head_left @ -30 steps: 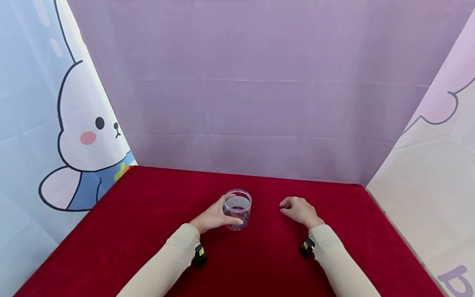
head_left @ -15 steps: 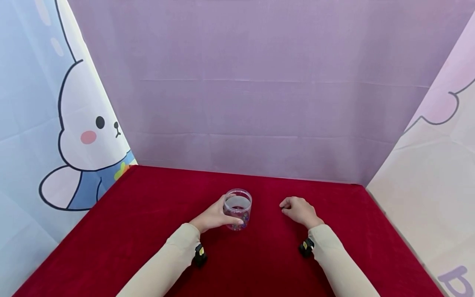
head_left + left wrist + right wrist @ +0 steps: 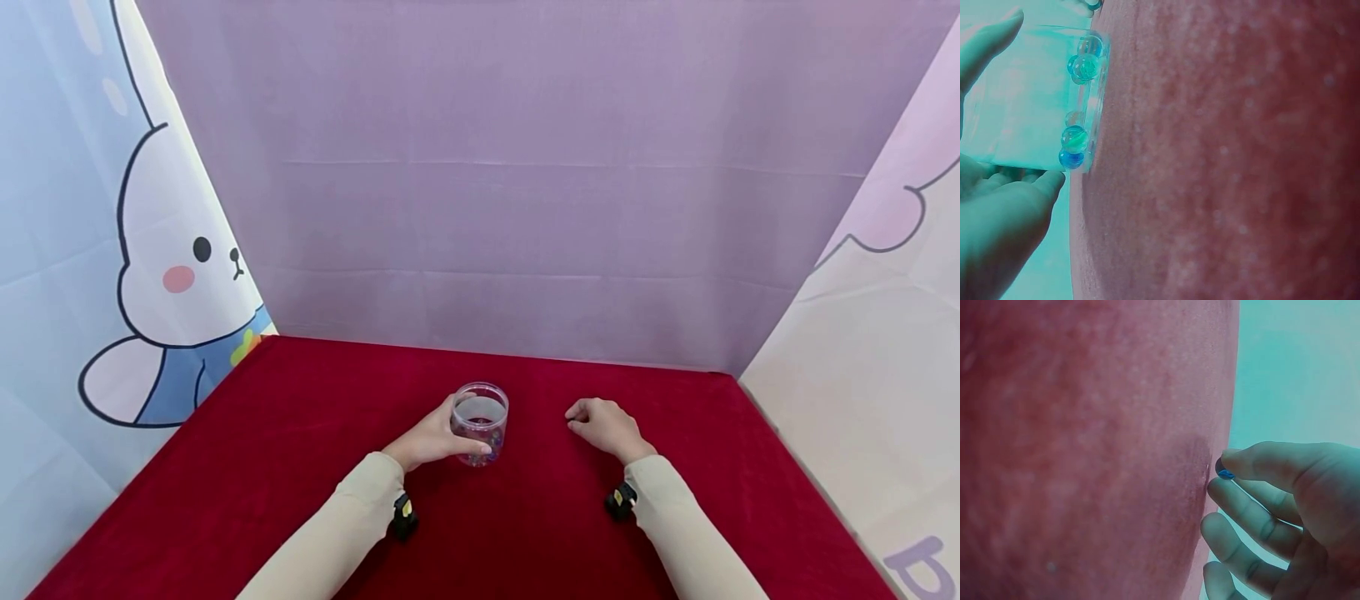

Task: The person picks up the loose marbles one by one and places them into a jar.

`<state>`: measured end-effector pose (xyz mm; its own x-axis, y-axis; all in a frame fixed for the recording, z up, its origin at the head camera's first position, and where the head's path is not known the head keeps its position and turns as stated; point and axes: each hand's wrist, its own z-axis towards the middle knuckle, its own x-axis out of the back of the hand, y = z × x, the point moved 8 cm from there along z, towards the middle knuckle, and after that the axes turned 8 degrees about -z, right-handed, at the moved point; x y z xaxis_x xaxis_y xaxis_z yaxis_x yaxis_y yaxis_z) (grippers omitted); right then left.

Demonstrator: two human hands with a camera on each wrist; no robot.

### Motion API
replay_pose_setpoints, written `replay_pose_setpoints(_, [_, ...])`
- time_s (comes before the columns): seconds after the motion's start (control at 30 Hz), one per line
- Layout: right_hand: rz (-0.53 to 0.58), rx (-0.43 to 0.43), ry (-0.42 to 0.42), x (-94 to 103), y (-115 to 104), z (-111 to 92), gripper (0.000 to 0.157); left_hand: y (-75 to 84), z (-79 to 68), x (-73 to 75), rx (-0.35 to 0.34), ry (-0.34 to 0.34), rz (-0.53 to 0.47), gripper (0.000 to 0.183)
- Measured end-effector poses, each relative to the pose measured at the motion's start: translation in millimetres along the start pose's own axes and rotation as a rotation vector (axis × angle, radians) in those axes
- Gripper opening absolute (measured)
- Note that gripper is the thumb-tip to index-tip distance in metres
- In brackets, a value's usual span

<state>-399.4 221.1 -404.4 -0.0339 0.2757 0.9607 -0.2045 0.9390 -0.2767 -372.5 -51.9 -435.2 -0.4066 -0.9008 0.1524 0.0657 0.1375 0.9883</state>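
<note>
My left hand (image 3: 429,438) holds a clear plastic jar (image 3: 486,408), thumb on the near side and fingers round the far side. The jar stands upright with its mouth uncovered. In the left wrist view, several glass marbles (image 3: 1074,139) with blue and green swirls lie at the jar's bottom, which is right at the cloth. To the right of the jar, my right hand (image 3: 609,429) is low over the cloth. Between its thumb and index finger it pinches a dark blue marble (image 3: 1225,472), partly covered by the thumb. The other fingers are bent near the cloth.
A red cloth (image 3: 315,392) covers the table. Behind it hangs a plain purple curtain (image 3: 487,217). A cartoon rabbit panel (image 3: 180,250) stands on the left, and a pale printed panel (image 3: 885,333) on the right.
At the right fingertips a dark bit of the marble has come into sight since one second ago. Both hands and the jar have stayed in place.
</note>
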Motion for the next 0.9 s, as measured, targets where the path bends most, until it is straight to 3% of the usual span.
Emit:
replay_pose_setpoints(0.43, [0.026, 0.013, 0.021, 4.0, -1, -1, 0.014, -1.0, 1.4, -0.8, -0.005, 0.001, -0.001, 0.099])
replay_pose_setpoints(0.9, [0.026, 0.076, 0.098, 18.5, -18, -5, 0.017, -2.0, 0.6, -1.1, -0.003, 0.002, 0.001, 0.099])
